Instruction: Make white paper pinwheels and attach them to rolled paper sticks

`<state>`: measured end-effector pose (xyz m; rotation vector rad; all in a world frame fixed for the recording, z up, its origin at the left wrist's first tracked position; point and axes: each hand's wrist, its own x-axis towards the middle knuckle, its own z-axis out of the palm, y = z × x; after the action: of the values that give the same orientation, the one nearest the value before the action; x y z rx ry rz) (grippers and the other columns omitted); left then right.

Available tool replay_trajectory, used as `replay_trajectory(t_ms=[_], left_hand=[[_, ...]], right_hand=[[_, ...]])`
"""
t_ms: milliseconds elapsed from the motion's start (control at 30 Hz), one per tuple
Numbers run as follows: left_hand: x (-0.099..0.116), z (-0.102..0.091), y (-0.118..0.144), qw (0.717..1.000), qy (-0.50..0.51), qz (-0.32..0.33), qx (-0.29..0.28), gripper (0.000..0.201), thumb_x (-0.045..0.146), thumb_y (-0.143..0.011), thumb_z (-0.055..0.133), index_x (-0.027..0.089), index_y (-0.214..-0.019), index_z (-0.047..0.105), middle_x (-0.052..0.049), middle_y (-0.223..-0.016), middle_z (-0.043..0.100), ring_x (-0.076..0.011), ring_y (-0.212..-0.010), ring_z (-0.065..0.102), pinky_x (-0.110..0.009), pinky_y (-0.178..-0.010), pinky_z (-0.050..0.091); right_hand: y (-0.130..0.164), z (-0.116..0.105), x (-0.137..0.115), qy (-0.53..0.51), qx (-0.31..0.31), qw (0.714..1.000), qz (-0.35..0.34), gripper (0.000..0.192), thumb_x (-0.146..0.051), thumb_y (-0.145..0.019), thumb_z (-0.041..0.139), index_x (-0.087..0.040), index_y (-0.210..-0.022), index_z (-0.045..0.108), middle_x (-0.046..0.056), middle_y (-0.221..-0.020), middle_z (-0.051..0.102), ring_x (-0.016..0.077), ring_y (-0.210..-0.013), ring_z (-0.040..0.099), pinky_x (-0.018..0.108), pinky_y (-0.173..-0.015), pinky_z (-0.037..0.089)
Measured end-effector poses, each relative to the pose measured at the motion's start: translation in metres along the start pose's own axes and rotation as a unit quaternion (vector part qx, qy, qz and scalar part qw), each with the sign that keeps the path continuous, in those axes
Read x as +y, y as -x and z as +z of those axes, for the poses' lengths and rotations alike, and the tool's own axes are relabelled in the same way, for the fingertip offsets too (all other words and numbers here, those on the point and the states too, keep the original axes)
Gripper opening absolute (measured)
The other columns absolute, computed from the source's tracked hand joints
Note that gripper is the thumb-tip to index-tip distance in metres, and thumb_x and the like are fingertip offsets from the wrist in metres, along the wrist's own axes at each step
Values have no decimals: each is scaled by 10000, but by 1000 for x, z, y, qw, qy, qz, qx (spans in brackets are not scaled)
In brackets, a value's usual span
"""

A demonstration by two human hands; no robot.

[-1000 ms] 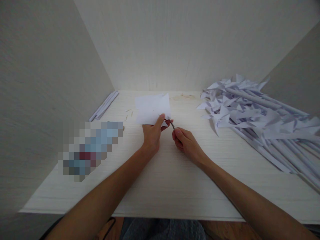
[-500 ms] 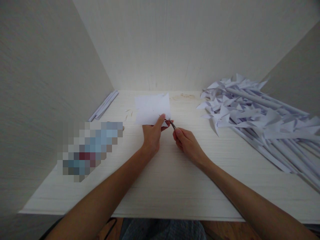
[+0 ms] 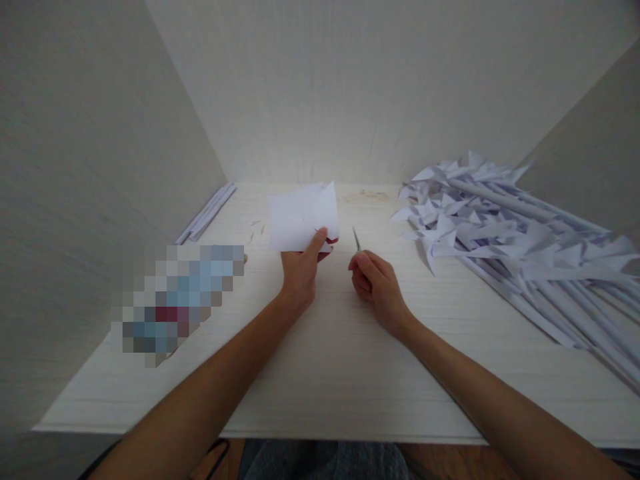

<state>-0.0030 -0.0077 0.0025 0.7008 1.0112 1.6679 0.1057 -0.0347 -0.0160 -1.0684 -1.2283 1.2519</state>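
The left hand (image 3: 300,270) is pinching a folded sheet of white paper (image 3: 301,217) at its lower right corner, thumb on top and fingers (image 3: 327,243) closed beneath, so the corner itself is hiding under the grip; the sheet is standing tilted above the middle of the worktop (image 3: 325,373), just short of the back wall. The right hand (image 3: 376,285) is curling shut around small scissors (image 3: 356,239), and only the thin metal blades are poking up past the knuckles, clear of the paper with a gap between; the handles are lying buried in the fist, and whether the blades are parted is too fine to make out. A blurred-out patch (image 3: 177,300) is covering something on the left side of the worktop, and what it is cannot be told. A few tiny paper scraps (image 3: 257,229) are lying just left of the sheet. Flat paper strips (image 3: 207,213) are resting along the left wall. On the right, a heap of paper pinwheels on rolled paper sticks (image 3: 505,230) is running off the picture's edge, crowding that side. The near stretch of the worktop, between the forearms and its front edge, is offering open room, while walls are closing in left, back and right.
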Motion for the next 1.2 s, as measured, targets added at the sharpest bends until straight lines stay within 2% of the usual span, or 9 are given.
replay_trajectory(t_ms=[100,267,433,533,667,800,933,1067,1200], left_hand=[[-3,3,8,999,-8,-7,-35,246,260,-558,709,161,-754,597,12,-703,638,-109,-641,599,-217,-564,478],[-6,7,16,996,-11,-30,-83,249,229,-533,719,167,-753,622,-12,-778,663,-127,-694,603,-257,-625,504],[0,0,1,999,26,-30,-22,233,267,-518,731,159,-693,623,-3,-723,650,-108,-655,584,-231,-599,487],[1,-6,-7,999,13,-42,-25,235,293,-502,743,146,-645,629,0,-669,639,-97,-612,569,-232,-590,482],[-6,-9,-4,992,-53,-76,-87,251,311,-506,746,136,-660,655,-24,-672,657,-121,-623,586,-264,-605,489],[-14,-10,4,972,-144,-75,-171,235,301,-527,740,129,-667,664,-44,-706,675,-141,-641,596,-282,-634,494],[-12,-7,9,964,-186,-21,-186,326,221,-506,747,157,-816,668,-40,-869,687,-154,-783,608,-268,-702,499],[-8,-3,10,978,-145,-68,-133,311,240,-533,723,158,-824,645,-46,-854,680,-150,-722,608,-235,-560,500],[-6,-3,7,992,-44,-96,-66,322,218,-549,712,186,-858,627,-29,-883,668,-113,-703,601,-176,-511,471]], right_hand=[[-2,0,0,-29,37,999,15,259,-391,-642,657,-173,-696,527,-113,-425,304,35,-357,231,204,-354,156],[-4,-1,1,-57,65,996,27,221,-315,-597,695,-162,-630,539,-114,-389,330,23,-339,231,201,-335,141],[-6,-2,-1,-92,113,989,25,202,-254,-571,701,-163,-620,527,-114,-388,371,17,-321,257,189,-314,140],[-8,-4,-2,-106,154,982,11,178,-246,-590,683,-161,-612,528,-120,-370,346,13,-309,249,179,-307,129],[-12,-9,-5,-155,239,958,-22,197,-245,-582,684,-168,-607,505,-132,-364,323,6,-294,218,170,-298,106],[-15,-12,-7,-194,279,940,-44,231,-241,-560,701,-171,-615,487,-142,-365,307,5,-294,201,166,-296,101],[-16,-12,-8,-193,279,939,-50,249,-258,-553,709,-174,-618,484,-142,-373,311,6,-300,199,169,-302,104],[-14,-11,-6,-144,254,955,-47,208,-304,-594,679,-172,-651,530,-132,-383,307,17,-309,198,187,-312,106],[-12,-10,2,-44,163,985,-26,142,-264,-607,672,-164,-672,596,-112,-401,311,32,-345,230,208,-342,136]])
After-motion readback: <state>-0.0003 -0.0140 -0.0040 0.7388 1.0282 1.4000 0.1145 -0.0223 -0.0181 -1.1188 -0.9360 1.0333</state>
